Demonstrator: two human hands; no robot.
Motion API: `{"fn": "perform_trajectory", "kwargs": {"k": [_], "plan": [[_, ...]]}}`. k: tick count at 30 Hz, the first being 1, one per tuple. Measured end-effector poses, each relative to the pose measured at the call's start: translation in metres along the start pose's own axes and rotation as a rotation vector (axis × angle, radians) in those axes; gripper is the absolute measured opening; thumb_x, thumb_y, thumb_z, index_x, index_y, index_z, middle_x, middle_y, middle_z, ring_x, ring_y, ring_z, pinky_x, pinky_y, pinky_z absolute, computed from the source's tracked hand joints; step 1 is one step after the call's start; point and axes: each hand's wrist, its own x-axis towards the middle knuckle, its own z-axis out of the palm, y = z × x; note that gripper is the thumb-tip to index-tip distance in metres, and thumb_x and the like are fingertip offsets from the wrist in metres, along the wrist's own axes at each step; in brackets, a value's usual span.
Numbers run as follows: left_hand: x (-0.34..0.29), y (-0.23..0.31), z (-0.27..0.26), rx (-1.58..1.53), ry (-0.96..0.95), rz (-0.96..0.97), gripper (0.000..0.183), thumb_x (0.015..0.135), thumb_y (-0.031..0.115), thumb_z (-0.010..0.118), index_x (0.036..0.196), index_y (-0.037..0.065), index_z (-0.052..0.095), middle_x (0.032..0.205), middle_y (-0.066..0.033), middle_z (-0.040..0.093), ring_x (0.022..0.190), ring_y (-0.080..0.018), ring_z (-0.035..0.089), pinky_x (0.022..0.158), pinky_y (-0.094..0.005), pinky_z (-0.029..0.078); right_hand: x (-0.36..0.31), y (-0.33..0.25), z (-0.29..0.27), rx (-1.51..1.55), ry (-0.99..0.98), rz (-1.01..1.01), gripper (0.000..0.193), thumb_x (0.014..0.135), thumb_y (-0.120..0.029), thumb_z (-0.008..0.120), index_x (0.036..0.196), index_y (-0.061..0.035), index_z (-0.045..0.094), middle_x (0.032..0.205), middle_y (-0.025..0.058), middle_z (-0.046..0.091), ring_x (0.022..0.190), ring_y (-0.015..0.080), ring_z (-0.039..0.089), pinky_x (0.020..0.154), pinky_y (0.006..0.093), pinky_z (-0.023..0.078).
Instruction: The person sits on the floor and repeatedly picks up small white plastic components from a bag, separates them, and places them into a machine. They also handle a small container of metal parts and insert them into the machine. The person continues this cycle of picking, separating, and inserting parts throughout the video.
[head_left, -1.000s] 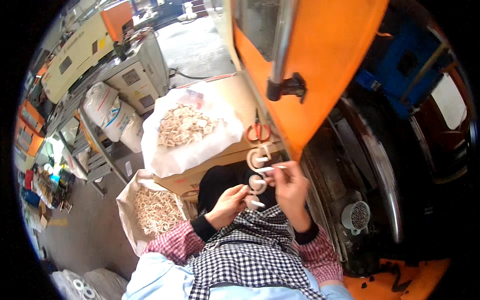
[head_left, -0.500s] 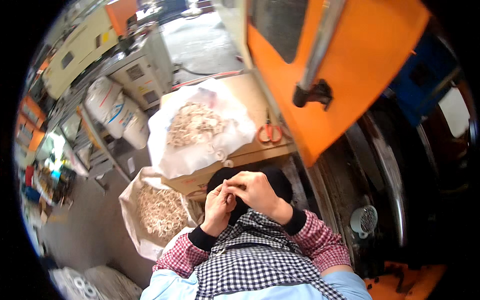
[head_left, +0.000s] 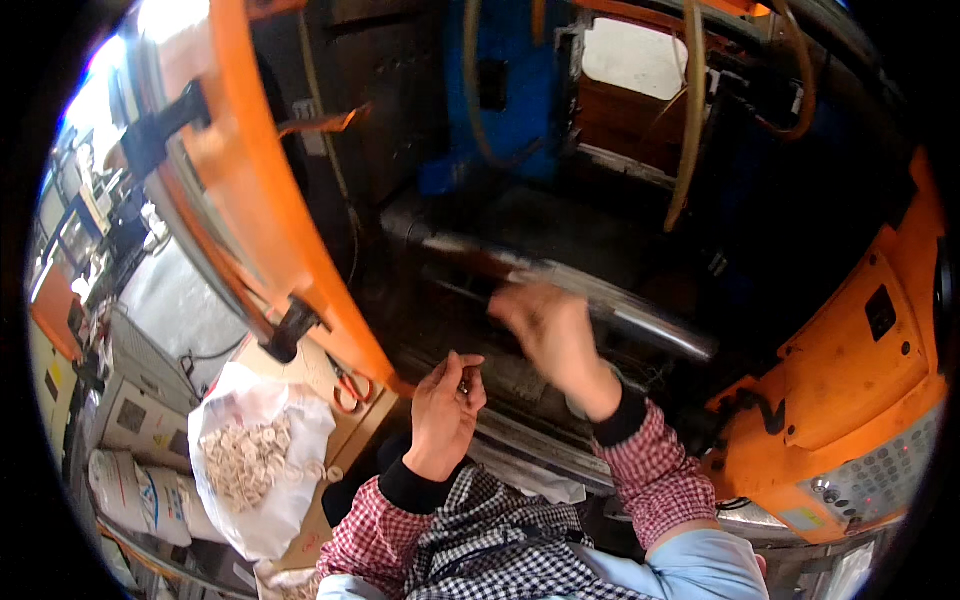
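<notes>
your hands have come apart since half a second ago, when they were pressed together close to your chest over the dark opening; your view has also swung up from the cardboard table into the open machine.

your right hand now reaches forward into the machine, over the shiny steel bar that runs across its dark interior. it is blurred by motion, so you cannot tell whether its fingers are spread or closed, or whether it touches the bar.

your left hand is held up nearer your body, just beside the lower end of the orange door. its fingertips are bunched together, pinching a small dark piece between thumb and forefingers; the piece is too small to tell what it is. the two hands are near each other but apart.

down at your left, on the cardboard table, the white bag lies open with a heap of small pale ring-shaped parts in it, well apart from both hands. orange-handled scissors lie on the table by the foot of the door. at the right edge sits the orange control panel with its grey keypad. your checked sleeves come in from the lower edge.
</notes>
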Motion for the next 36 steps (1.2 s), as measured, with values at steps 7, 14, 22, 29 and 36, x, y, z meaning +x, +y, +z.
{"fn": "perform_trajectory", "kwargs": {"k": [7, 14, 22, 29, 36], "plan": [[0.005, -0.01, -0.015, 0.076, -0.105, 0.06, 0.027, 0.094, 0.006, 0.044, 0.116, -0.01, 0.051, 0.102, -0.0147, 0.058, 0.088, -0.0186, 0.053, 0.08, -0.0279, 0.045, 0.139, 0.204, 0.004, -0.094, 0.62, 0.695, 0.016, 0.08, -0.013, 0.068, 0.087, 0.002, 0.07, 0.081, 0.0176, 0.068, 0.075, 0.0231, 0.066, 0.067, 0.0359, 0.049], [0.0, -0.003, -0.011, 0.22, -0.004, -0.022, 0.027, 0.098, 0.015, 0.04, 0.113, -0.004, 0.053, 0.089, -0.0129, 0.062, 0.066, -0.0138, 0.053, 0.059, -0.0256, 0.045, 0.173, 0.325, 0.02, -0.101, 0.646, 0.729, 0.018, 0.081, -0.016, 0.067, 0.091, -0.0007, 0.071, 0.087, 0.0169, 0.068, 0.077, 0.0268, 0.065, 0.07, 0.0389, 0.05], [0.006, -0.008, -0.018, 0.203, -0.011, -0.034, 0.029, 0.098, 0.016, 0.04, 0.114, -0.004, 0.052, 0.092, -0.0136, 0.062, 0.068, -0.0143, 0.055, 0.062, -0.0252, 0.046, 0.183, 0.328, 0.038, -0.024, 0.711, 0.725, 0.021, 0.08, -0.02, 0.068, 0.089, -0.0012, 0.071, 0.085, 0.0158, 0.068, 0.078, 0.027, 0.065, 0.071, 0.0386, 0.05], [0.005, -0.008, -0.023, 0.24, 0.015, -0.016, 0.028, 0.098, 0.014, 0.038, 0.114, -0.005, 0.052, 0.092, -0.0138, 0.062, 0.069, -0.0141, 0.055, 0.062, -0.0247, 0.046, 0.184, 0.295, 0.027, -0.618, 0.28, 0.468, 0.022, 0.079, -0.021, 0.068, 0.086, 0.0001, 0.07, 0.081, 0.0164, 0.068, 0.077, 0.0284, 0.066, 0.071, 0.0372, 0.049], [0.002, -0.003, -0.014, 0.251, 0.059, -0.061, 0.03, 0.099, 0.019, 0.037, 0.106, -0.004, 0.055, 0.08, -0.0091, 0.058, 0.06, -0.0113, 0.05, 0.053, -0.0228, 0.039, 0.185, 0.324, 0.031, -0.241, 0.614, 0.676, 0.022, 0.076, -0.012, 0.064, 0.092, 0.0025, 0.068, 0.088, 0.0209, 0.066, 0.082, 0.0328, 0.064, 0.074, 0.0396, 0.048]]}}
